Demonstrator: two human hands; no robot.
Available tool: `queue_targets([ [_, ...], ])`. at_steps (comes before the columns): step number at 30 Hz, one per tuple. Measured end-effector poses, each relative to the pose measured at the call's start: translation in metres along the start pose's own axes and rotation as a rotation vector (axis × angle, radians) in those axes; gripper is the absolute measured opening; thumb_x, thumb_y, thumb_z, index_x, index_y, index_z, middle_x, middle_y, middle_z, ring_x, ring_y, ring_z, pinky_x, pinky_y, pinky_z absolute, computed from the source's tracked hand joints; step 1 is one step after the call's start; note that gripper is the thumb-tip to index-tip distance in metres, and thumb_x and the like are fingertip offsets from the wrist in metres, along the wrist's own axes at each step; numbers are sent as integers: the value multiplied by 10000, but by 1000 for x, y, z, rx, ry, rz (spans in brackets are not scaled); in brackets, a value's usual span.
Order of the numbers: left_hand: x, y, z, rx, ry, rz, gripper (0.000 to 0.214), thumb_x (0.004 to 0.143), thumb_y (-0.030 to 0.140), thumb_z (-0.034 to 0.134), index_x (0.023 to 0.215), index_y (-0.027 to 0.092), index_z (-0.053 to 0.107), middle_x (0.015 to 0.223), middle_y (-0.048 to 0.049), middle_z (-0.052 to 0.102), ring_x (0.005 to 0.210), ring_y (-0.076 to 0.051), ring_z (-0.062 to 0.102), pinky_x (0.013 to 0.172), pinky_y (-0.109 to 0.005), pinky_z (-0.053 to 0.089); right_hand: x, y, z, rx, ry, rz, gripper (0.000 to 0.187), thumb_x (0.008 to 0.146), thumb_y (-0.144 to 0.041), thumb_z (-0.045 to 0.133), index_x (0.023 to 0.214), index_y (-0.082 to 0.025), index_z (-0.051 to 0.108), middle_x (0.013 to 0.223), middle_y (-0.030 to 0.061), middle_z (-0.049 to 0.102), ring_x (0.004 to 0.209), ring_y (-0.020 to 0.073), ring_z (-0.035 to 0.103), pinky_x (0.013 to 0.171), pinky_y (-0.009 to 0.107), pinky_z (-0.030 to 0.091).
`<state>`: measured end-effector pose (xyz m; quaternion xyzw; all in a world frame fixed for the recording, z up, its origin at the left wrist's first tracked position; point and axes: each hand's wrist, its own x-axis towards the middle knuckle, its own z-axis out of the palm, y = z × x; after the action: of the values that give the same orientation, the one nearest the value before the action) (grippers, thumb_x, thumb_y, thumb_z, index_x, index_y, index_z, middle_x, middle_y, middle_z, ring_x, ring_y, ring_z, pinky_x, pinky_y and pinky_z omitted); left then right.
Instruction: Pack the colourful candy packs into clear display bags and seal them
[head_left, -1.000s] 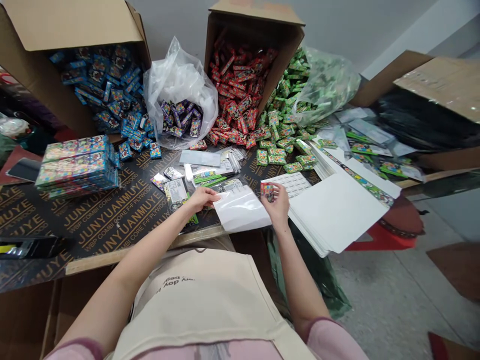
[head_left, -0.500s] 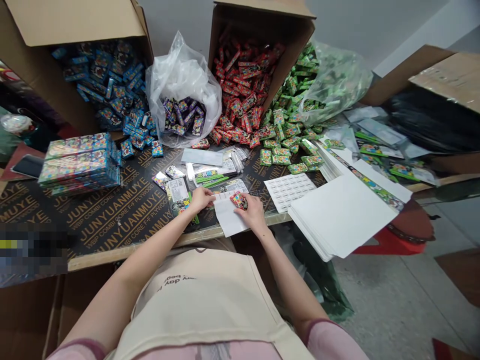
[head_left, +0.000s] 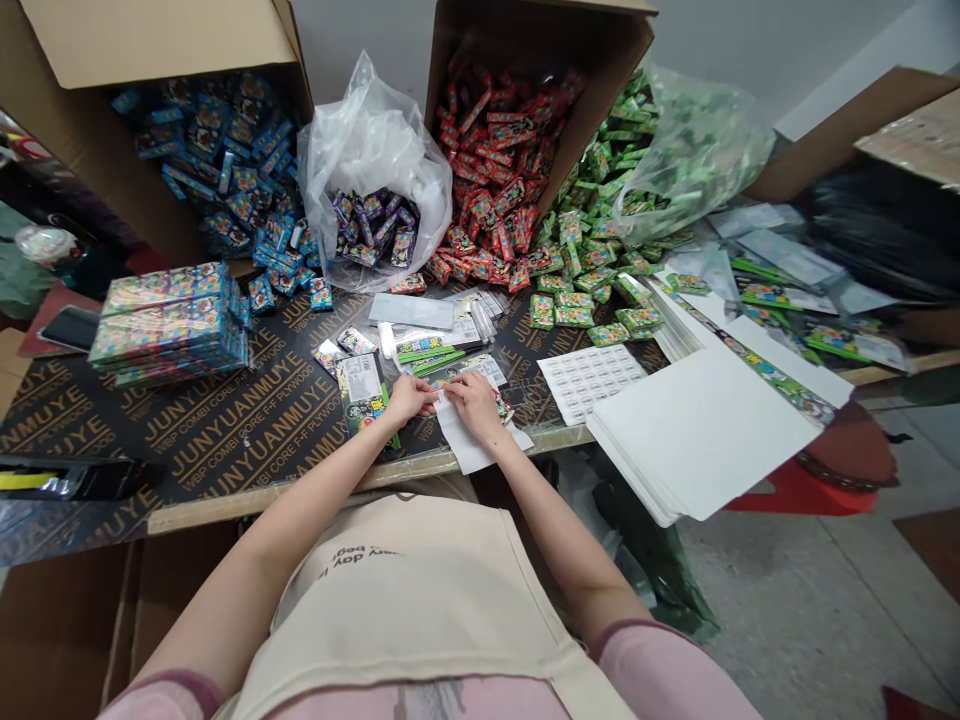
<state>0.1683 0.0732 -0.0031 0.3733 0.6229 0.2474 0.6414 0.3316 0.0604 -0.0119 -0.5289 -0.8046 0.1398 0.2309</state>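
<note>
My left hand [head_left: 409, 396] and my right hand [head_left: 472, 398] meet at the near edge of the dark plywood table [head_left: 225, 430]. Both are closed in a pinch on a white paper sheet [head_left: 471, 448] that hangs over the edge. A small red packet [head_left: 503, 407] lies on that sheet, mostly hidden under my right hand. Just left of my left hand lies a flat printed pouch [head_left: 360, 385].
Behind stand a box of blue packets [head_left: 217, 170], a clear bag of purple ones [head_left: 371, 220], a box of red ones [head_left: 499, 160] and a green heap [head_left: 592, 260]. A label sheet [head_left: 591, 378] and white paper stack [head_left: 697, 430] lie right; packed boxes [head_left: 169, 325] left.
My right hand carried the red packet leftward from the label sheet and set it down on the white sheet. It now meets my left hand there. The view has shifted slightly.
</note>
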Motion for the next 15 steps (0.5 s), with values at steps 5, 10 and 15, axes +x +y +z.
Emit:
queue_targets([
  [5, -2, 2, 0, -6, -12, -5, 116, 782, 86, 675, 677, 116, 635, 435, 25, 594, 447, -105, 604, 497, -196, 508, -9, 1, 1, 309, 163, 77, 211, 911, -202, 466, 933, -201, 676, 895, 73, 672, 825, 207, 615, 773, 345, 495],
  [10, -3, 4, -2, 8, -38, 1, 153, 792, 95, 663, 651, 118, 609, 448, 17, 596, 439, -100, 594, 493, -190, 502, -3, -10, 6, 356, 95, 38, 421, 900, -171, 454, 1315, -220, 504, 1125, 94, 655, 990, 216, 617, 887, 375, 498],
  [15, -6, 5, -4, 41, -52, 31, 157, 804, 119, 645, 650, 116, 614, 493, -6, 619, 497, -125, 636, 556, -225, 542, -4, -18, 12, 145, 26, -40, 423, 932, -160, 408, 1335, -205, 528, 974, 100, 695, 895, 235, 620, 817, 378, 510],
])
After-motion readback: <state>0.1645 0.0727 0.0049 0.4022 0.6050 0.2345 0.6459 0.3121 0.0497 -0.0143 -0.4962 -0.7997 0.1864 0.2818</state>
